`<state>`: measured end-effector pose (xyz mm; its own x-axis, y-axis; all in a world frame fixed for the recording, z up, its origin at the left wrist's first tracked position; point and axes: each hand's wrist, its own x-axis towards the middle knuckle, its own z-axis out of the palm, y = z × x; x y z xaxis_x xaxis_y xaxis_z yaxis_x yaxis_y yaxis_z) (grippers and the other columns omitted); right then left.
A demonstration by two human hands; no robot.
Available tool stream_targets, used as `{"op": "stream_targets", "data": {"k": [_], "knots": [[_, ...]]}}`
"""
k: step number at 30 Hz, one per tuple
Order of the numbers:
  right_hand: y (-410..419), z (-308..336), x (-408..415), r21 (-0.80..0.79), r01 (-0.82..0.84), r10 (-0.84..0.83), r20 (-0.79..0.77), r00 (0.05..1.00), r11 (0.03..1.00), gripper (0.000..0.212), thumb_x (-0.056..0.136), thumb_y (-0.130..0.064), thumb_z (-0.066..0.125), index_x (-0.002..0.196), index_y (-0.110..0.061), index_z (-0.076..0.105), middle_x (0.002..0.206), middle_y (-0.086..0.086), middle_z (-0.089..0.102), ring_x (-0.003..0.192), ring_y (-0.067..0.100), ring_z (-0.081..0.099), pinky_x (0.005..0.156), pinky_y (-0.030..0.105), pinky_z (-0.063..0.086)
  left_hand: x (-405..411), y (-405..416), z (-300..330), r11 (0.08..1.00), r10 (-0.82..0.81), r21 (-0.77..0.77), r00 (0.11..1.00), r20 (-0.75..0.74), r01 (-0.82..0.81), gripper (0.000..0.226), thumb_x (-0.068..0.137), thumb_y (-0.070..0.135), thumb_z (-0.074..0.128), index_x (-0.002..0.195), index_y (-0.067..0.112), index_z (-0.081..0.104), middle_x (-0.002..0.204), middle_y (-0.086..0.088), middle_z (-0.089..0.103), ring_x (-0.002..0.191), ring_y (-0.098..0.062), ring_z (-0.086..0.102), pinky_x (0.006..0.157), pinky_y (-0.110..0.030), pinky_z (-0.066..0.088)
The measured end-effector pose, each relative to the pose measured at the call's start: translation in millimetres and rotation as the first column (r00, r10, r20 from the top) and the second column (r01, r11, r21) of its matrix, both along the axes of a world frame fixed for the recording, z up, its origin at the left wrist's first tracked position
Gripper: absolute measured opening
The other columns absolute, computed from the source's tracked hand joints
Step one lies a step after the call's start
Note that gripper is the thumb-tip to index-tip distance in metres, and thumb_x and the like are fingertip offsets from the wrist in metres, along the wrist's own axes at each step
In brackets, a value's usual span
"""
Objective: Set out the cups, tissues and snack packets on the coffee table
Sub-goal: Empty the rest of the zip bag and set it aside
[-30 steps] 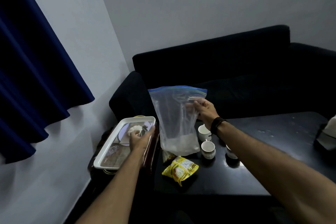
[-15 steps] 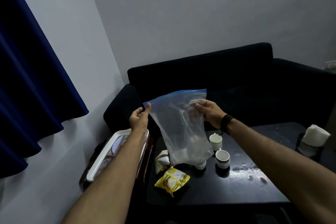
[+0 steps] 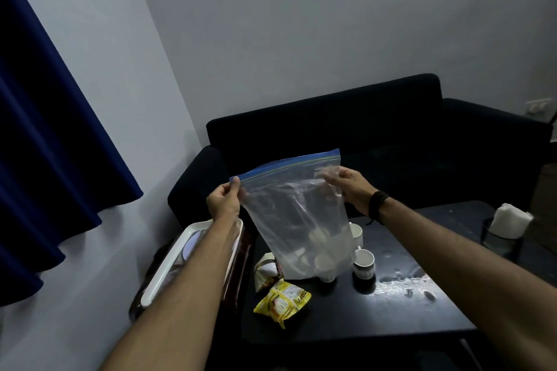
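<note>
I hold a clear zip bag with a blue seal up over the black coffee table. My left hand pinches its left top corner, and my right hand grips its right side near the top. White rounded things lie in the bag's bottom. Behind and right of the bag stand two white cups. A yellow snack packet and a brown one lie on the table's left part. A white tissue stack sits in a dark holder at far right.
A white tray rests on a low stand left of the table, under my left forearm. A dark sofa runs behind the table. A blue curtain hangs at left. Wet spots shine on the table's right part.
My left hand left the tray and took the bag's left top corner. The bag now hangs stretched between both hands, and the view has tilted upward.
</note>
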<state>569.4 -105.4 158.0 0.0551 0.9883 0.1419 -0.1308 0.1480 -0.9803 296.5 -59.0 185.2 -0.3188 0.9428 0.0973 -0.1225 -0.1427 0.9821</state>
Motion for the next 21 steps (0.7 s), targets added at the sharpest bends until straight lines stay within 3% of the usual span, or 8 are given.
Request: {"op": "stream_targets", "data": {"k": [3,5,9,12,15,17,19,21], "knots": [[-6,-2,2,-0.111,-0.103,0.115,0.103,0.988,0.988,0.040,0.077,-0.021,0.079,0.114,-0.022,0.064,0.101,0.000,0.074,0.091,0.015,0.072,0.074,0.035,0.058,4,-4,0,1.000,-0.004,0.004,0.999,0.039,0.004,0.020,0.090,0.029,0.068,0.087,0.010,0.066,0.071,-0.001,0.068,0.063,-0.011,0.064,0.055,-0.022,0.052],[-9,-4,4,-0.111,-0.073,0.092,0.177,0.980,0.991,0.035,0.074,-0.008,0.080,0.105,-0.021,0.068,0.093,-0.003,0.075,0.085,0.015,0.072,0.071,0.034,0.059,6,-8,0,0.997,-0.078,-0.011,0.995,0.055,0.079,0.028,0.086,0.037,0.071,0.091,0.011,0.066,0.067,0.003,0.072,0.061,-0.007,0.068,0.059,-0.023,0.056],[-13,-1,10,-0.004,0.024,-0.024,0.048,0.999,1.000,0.029,0.078,0.010,0.070,0.095,-0.014,0.067,0.077,-0.003,0.075,0.069,0.011,0.070,0.061,0.026,0.057,6,-18,-7,0.877,-0.458,-0.221,0.882,-0.110,0.428,0.065,0.064,0.057,0.081,0.114,0.021,0.059,0.106,-0.005,0.070,0.098,-0.019,0.066,0.082,-0.035,0.052],[-15,3,13,0.011,0.054,-0.054,-0.012,0.998,0.998,0.026,0.079,0.012,0.068,0.093,-0.010,0.066,0.075,0.001,0.075,0.066,0.012,0.071,0.064,0.029,0.059,16,-29,-21,0.755,-0.641,-0.348,0.740,-0.207,0.556,0.045,0.078,0.029,0.079,0.117,0.015,0.062,0.100,-0.009,0.073,0.079,-0.013,0.068,0.066,-0.025,0.049],[-15,4,20,0.007,0.074,-0.074,0.012,0.997,0.997,0.017,0.078,0.000,0.075,0.089,-0.009,0.067,0.083,0.003,0.076,0.076,0.015,0.072,0.075,0.035,0.059,28,-27,-29,0.821,-0.566,-0.217,0.803,-0.186,0.528,0.016,0.086,0.004,0.068,0.101,0.009,0.072,0.082,-0.007,0.074,0.073,-0.019,0.065,0.069,-0.030,0.053],[-24,-1,25,-0.108,0.021,-0.007,0.127,0.992,0.994,0.034,0.076,-0.015,0.080,0.106,-0.019,0.065,0.098,0.000,0.075,0.089,0.018,0.072,0.076,0.039,0.058,31,-24,-26,0.848,-0.528,-0.139,0.837,-0.143,0.511,0.016,0.087,0.001,0.065,0.097,0.010,0.073,0.087,-0.008,0.074,0.078,-0.023,0.066,0.080,-0.039,0.055],[-31,-9,29,-0.187,-0.066,0.098,0.171,0.980,0.980,0.049,0.077,-0.010,0.078,0.117,-0.029,0.058,0.107,0.000,0.074,0.093,0.021,0.072,0.066,0.036,0.057,34,-24,-20,0.844,-0.536,-0.104,0.840,-0.088,0.527,0.018,0.089,0.001,0.063,0.098,0.013,0.074,0.089,-0.007,0.074,0.075,-0.021,0.068,0.076,-0.039,0.056],[-33,-16,33,-0.149,-0.079,0.100,0.135,0.986,0.986,0.055,0.079,0.006,0.070,0.121,-0.027,0.056,0.108,0.005,0.073,0.083,0.018,0.071,0.054,0.029,0.054,40,-24,-14,0.830,-0.557,-0.081,0.828,-0.065,0.552,0.021,0.091,0.000,0.059,0.101,0.012,0.073,0.086,-0.004,0.075,0.069,-0.016,0.070,0.066,-0.033,0.059]]}}
